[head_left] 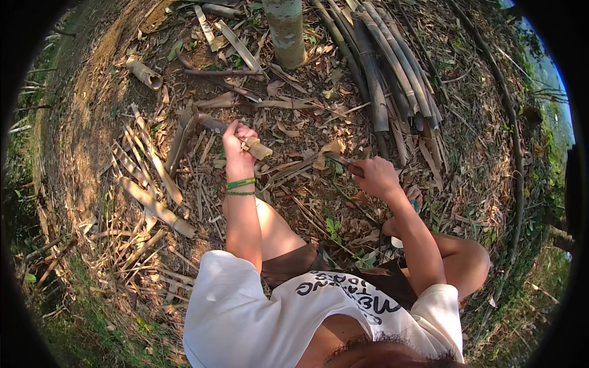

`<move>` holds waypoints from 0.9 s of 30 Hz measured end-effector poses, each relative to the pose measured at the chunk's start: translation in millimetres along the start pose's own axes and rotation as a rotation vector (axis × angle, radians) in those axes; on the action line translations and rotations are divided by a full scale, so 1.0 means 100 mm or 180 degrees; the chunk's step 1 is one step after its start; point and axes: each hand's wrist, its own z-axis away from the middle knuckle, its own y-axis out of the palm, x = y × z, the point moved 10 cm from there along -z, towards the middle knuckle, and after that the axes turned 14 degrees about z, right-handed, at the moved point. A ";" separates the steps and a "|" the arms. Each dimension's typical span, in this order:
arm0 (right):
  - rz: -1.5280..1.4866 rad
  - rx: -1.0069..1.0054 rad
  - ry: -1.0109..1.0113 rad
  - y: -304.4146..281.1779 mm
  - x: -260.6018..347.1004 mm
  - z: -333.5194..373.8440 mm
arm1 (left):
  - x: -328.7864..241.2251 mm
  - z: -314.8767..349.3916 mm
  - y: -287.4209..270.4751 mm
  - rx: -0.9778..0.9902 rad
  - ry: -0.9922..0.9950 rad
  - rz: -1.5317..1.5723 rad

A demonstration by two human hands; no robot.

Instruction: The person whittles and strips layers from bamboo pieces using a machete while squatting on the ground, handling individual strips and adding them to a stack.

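Note:
My left hand, with green bands at the wrist, is closed around a short bamboo piece. The bamboo's pale end sticks out on the right side of the fist, and its grey-brown part shows beyond the fingers on the left. Opposite it, my right hand grips the brown handle of a knife. The dark blade points left toward the bamboo, with a gap between the two. Dry leaves lie around and behind the blade, so its tip is hard to make out.
A pile of long bamboo poles lies at the far right, beside a tree trunk. Split bamboo strips and a thicker piece are at left. A short hollow bamboo section sits far left. My bent legs frame the leaf-littered ground.

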 end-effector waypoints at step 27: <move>0.0050 -0.0007 0.0143 0.50 -0.29 0.40 | 4.90 -0.32 1.39 0.1128 -0.0962 -0.2340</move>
